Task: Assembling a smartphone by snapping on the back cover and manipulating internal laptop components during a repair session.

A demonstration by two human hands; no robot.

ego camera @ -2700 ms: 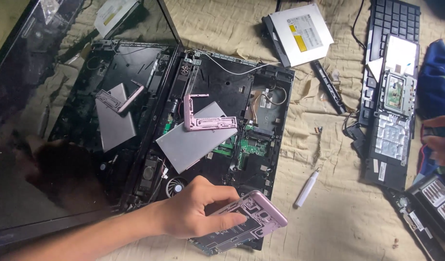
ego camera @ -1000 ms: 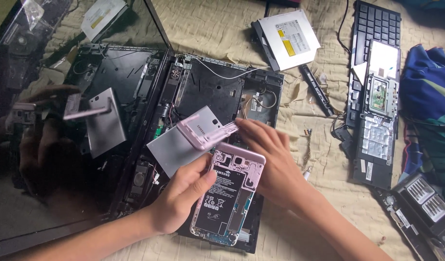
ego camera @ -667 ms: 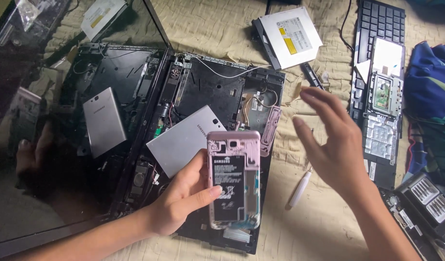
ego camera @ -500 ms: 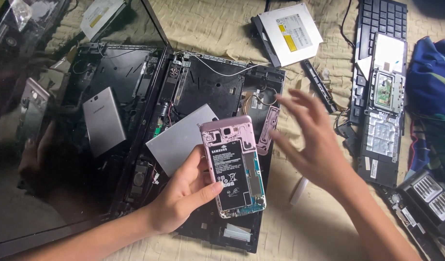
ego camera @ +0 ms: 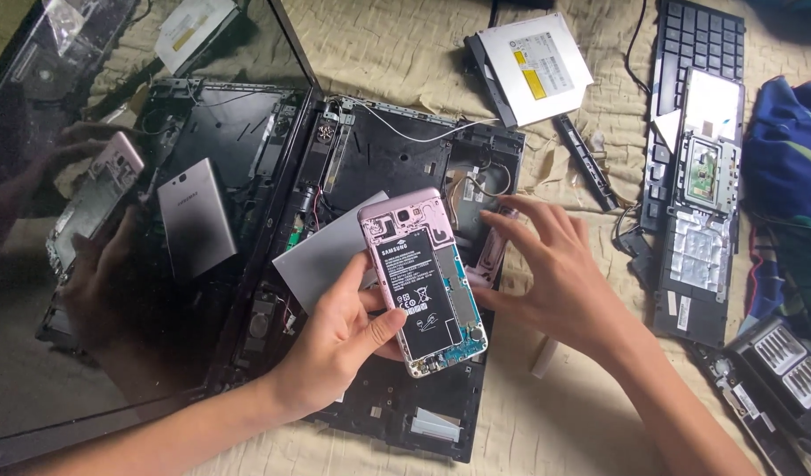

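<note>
Two hands meet at the phone [ego camera: 423, 278], which sits just right of the frame's middle with its back cover off, battery and board exposed, tilted with the camera end up-left. Your left hand [ego camera: 339, 339] has it: thumb across the lower face, fingers wrapped behind the left edge, a closed grip on the pink frame. Your right hand [ego camera: 555, 273] hovers just beside the phone's right edge, fingers spread and loose, holding nothing; its fingertips lie over a pink strip [ego camera: 494, 256] on the laptop base [ego camera: 397, 159].

To handle this well, I'd judge that you should keep the left thumb on the battery label rather than on the bare board at the bottom, and keep the phone steady before the right fingers come in. Pinch by the frame's rim, not the circuitry.

Under the phone lies a grey sheet [ego camera: 322, 251]. At left, the dark screen [ego camera: 115, 247] mirrors the phone and your hand. At upper right sit an optical drive [ego camera: 533, 66] and a keyboard [ego camera: 696, 44], all on a beige cloth [ego camera: 405, 53].
</note>
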